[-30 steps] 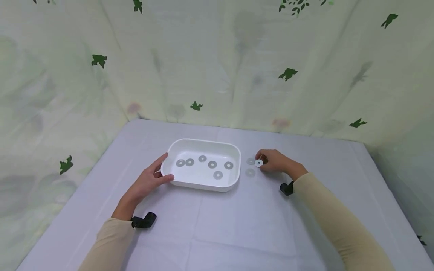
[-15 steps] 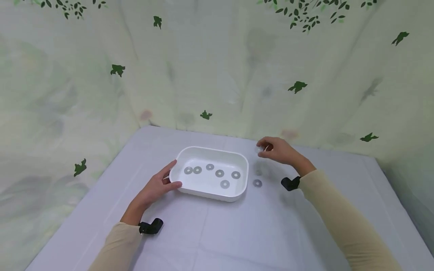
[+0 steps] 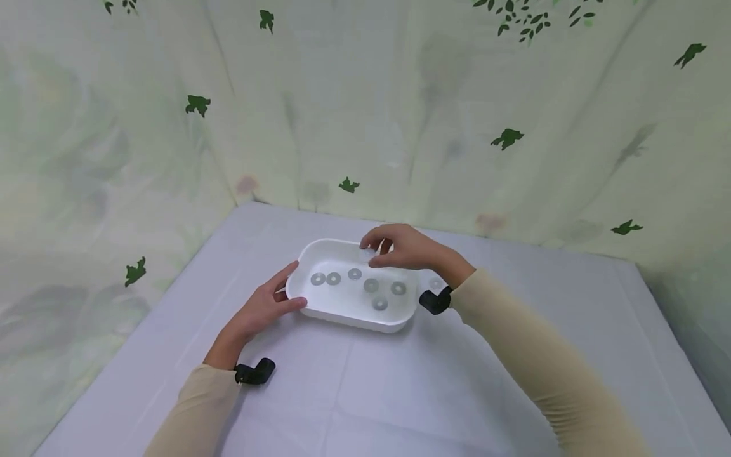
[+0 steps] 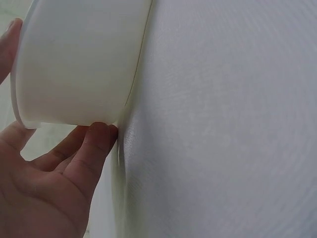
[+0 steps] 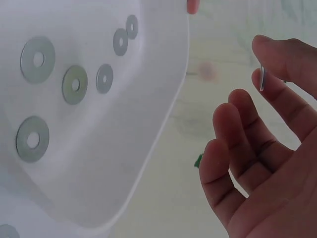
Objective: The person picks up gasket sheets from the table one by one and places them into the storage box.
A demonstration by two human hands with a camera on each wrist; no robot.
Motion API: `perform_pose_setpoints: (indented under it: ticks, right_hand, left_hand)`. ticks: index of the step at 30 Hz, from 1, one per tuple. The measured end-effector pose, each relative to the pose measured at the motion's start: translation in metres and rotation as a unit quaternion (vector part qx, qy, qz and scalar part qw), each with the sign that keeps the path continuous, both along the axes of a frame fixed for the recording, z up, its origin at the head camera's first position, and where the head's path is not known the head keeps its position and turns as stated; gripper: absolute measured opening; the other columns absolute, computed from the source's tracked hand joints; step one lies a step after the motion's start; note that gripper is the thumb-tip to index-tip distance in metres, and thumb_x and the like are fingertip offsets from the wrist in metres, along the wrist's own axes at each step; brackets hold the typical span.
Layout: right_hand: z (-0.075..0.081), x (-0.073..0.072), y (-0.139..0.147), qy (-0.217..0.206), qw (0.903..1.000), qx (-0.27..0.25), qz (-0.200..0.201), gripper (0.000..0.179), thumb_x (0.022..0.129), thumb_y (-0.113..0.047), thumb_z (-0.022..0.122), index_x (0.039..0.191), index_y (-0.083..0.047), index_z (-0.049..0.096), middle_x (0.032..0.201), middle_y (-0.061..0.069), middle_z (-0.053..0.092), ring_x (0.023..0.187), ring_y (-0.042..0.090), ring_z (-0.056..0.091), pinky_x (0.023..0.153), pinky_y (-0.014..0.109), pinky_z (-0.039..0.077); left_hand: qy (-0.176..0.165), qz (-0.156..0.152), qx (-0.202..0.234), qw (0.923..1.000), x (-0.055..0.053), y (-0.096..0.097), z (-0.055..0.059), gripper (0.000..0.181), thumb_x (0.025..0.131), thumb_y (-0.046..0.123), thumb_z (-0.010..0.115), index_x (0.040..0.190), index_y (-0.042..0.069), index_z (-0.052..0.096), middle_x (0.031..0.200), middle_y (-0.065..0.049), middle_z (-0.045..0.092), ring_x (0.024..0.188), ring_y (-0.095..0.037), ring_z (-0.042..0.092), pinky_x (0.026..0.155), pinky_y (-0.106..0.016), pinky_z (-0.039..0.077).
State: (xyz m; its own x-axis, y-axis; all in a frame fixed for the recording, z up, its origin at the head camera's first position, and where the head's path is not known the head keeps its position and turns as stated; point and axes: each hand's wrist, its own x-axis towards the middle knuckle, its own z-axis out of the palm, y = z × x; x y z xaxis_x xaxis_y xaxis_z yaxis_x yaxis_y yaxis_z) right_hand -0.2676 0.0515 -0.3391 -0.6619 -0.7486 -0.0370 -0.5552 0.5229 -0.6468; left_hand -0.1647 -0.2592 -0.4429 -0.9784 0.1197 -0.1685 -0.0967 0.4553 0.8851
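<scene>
My left hand (image 3: 264, 311) grips the left end of a white plastic tray (image 3: 348, 319), thumb at the near corner and fingers along the end. In the left wrist view its fingertips (image 4: 99, 130) press the tray's outer wall (image 4: 74, 64). Above the tray's far rim, my right hand (image 3: 402, 247) pinches a flat metal washer (image 5: 262, 78) between thumb and forefinger, seen edge-on in the right wrist view. Several washers lie flat on the tray floor, among them one at the right (image 3: 398, 288) and one at the left (image 3: 318, 278).
A loose washer (image 3: 436, 283) lies on the white tablecloth (image 3: 365, 393) right of the tray, partly behind the right wrist camera (image 3: 436, 301). A patterned curtain (image 3: 377, 114) hangs behind and at the sides of the table.
My right hand has picked up the washer from the table right of the tray, lifted it and carried it left over the tray. The left hand keeps its grip on the tray.
</scene>
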Motion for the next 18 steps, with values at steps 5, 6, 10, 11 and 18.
perform_pose_setpoints:
  ticks: [5,6,10,11,18]
  right_hand:
    - [-0.009,0.002,-0.019,-0.005,0.9996,0.012,0.025,0.033,0.089,-0.022,0.072,0.122,-0.019,0.068,0.122,0.0,0.067,0.104,0.018,0.063,0.089,0.03,0.051]
    - [-0.011,0.002,-0.022,-0.006,0.9995,0.014,0.029,0.033,0.089,-0.022,0.072,0.122,-0.019,0.068,0.121,-0.001,0.067,0.105,0.018,0.063,0.089,0.029,0.051]
    - [-0.016,0.004,-0.031,-0.019,0.999,0.024,0.033,0.033,0.089,-0.021,0.072,0.122,-0.02,0.067,0.119,0.001,0.066,0.106,0.019,0.062,0.088,0.028,0.052]
    - [-0.017,0.004,-0.033,-0.02,0.9989,0.026,0.033,0.034,0.089,-0.02,0.072,0.123,-0.019,0.067,0.118,0.001,0.066,0.106,0.019,0.062,0.088,0.027,0.051]
    - [-0.025,0.006,-0.04,-0.036,0.9986,0.019,0.033,0.034,0.089,-0.019,0.072,0.122,-0.017,0.068,0.118,0.003,0.066,0.106,0.02,0.063,0.087,0.027,0.052]
  left_hand:
    - [-0.002,-0.001,-0.006,1.0,0.0,0.0,0.001,0.092,0.09,0.032,0.073,0.16,0.028,0.014,0.161,-0.022,0.03,0.143,-0.04,0.041,0.115,-0.057,0.033]
    - [-0.003,-0.001,-0.007,1.0,-0.001,0.0,0.001,0.092,0.09,0.031,0.073,0.16,0.028,0.014,0.161,-0.022,0.03,0.143,-0.04,0.041,0.115,-0.057,0.033]
    - [-0.004,-0.003,-0.009,0.9999,-0.002,0.0,0.001,0.091,0.091,0.031,0.072,0.16,0.029,0.014,0.161,-0.021,0.031,0.142,-0.039,0.043,0.115,-0.056,0.034]
    - [-0.004,-0.004,-0.009,0.9999,-0.003,0.001,0.001,0.091,0.091,0.031,0.072,0.16,0.029,0.014,0.161,-0.021,0.03,0.142,-0.039,0.044,0.115,-0.056,0.034]
    - [-0.005,-0.001,-0.002,1.0,-0.002,0.001,0.0,0.092,0.09,0.032,0.073,0.16,0.029,0.014,0.162,-0.022,0.028,0.143,-0.04,0.042,0.114,-0.056,0.035]
